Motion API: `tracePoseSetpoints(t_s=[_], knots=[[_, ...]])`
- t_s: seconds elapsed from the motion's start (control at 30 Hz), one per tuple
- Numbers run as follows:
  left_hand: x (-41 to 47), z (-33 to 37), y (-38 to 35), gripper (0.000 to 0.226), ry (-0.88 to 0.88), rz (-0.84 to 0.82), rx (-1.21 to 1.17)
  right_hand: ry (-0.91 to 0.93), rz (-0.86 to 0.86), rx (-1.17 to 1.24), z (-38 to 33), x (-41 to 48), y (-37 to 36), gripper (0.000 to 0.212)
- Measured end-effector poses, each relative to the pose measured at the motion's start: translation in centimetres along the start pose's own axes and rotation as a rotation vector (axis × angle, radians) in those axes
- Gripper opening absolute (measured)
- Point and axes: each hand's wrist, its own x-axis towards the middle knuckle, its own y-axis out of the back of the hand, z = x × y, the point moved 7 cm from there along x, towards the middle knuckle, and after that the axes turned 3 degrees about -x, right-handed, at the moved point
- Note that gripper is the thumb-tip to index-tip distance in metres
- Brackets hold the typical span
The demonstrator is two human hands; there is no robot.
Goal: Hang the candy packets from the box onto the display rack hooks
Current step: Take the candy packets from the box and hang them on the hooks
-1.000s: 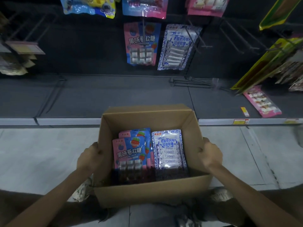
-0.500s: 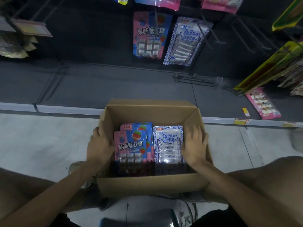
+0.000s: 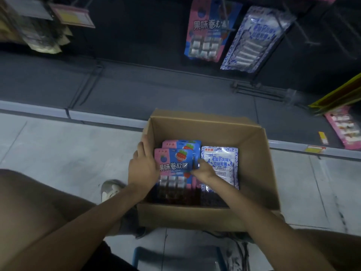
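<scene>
Left hand [image 3: 144, 165] flat against the 9 o'clock edge of the front packet [image 3: 173, 163], right hand [image 3: 203, 170] pinching its 3 o'clock edge, I judge I'm steadying it to lift out of the box [image 3: 205, 122] toward the rack [image 3: 136, 36] at 12 o'clock.

The front pink-blue packet [image 3: 173, 159] reads "果味卷软"; the white-blue packet [image 3: 222, 159] reads "老酸奶风味拉丝软糖".

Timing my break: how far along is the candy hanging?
Done: a pink-blue candy packet and a blue-white packet hang above. In hand: right hand pinches the front boxed packet, left hand touching it. Left: every packet in the brown cardboard box.
</scene>
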Motion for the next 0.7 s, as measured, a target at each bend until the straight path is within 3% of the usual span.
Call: tracePoseSetpoints(t_s=[0.17,0.3,0.4,0.7], knots=[[0.0,0.0,-0.1,0.100,0.011,0.020,0.046,-0.106,0.084,0.210,-2.2,3.2,-4.3,0.056],[0.0,0.2,0.1,0.098,0.039,0.008,0.068,-0.193,0.114,0.254,-1.5,3.8,-6.1,0.081],[0.1,0.1,-0.1,0.100,0.058,-0.013,0.061,-0.253,0.188,0.212,-0.5,3.6,-5.7,0.086],[0.3,-0.1,0.0,0.099,0.061,-0.016,0.040,-0.196,0.210,0.296,0.1,3.1,-5.2,0.042]])
